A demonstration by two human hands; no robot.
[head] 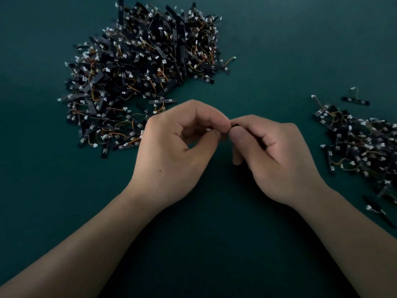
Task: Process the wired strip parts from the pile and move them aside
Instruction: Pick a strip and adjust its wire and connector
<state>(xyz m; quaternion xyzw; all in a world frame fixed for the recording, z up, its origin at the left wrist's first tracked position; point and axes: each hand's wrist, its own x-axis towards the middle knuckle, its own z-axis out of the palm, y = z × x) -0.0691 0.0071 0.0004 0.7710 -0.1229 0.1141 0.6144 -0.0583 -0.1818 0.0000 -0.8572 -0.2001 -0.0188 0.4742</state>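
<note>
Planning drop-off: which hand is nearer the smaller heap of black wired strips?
Right. The right hand lies left of the smaller black wired-strip heap; the left hand, farther left.

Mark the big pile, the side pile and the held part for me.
big pile (139, 67): head view, middle of the heap.
side pile (361, 145): head view, middle of the heap.
held part (235, 125): head view, its visible black end.

Matt green table (279, 50); glossy black strips (141, 67).
</note>
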